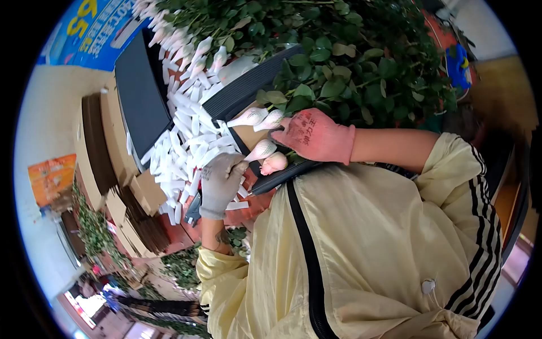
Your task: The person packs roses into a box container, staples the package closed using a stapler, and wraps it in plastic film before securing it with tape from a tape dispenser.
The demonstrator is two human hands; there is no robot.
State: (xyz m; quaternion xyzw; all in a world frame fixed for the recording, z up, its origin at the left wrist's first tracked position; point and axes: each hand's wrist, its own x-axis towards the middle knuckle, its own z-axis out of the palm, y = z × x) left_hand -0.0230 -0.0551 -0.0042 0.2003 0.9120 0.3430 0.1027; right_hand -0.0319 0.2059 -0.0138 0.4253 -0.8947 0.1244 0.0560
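My left hand [219,183], in a grey-white glove, is closed with its fingertips pinching the narrow end of a white foam net sleeve [262,150] that covers a rose bud. Just below that bud lies a bare pale-pink rose [274,163]. My right hand [314,137], in a pink glove with dark writing, is curled by the rose heads, apparently around a rose stem; its fingers partly hide the grip. Two more netted rose buds [248,117] lie close to its fingertips. Leafy rose stems [361,79] stretch out beyond my right hand.
Loose white foam sleeves [189,127] are heaped beside my left hand. More netted roses [197,53] lie at the upper left. A black ribbed tray edge [243,79] runs behind the flowers. Stacked cardboard [121,152] stands at the left, and a blue poster [90,34] hangs beyond.
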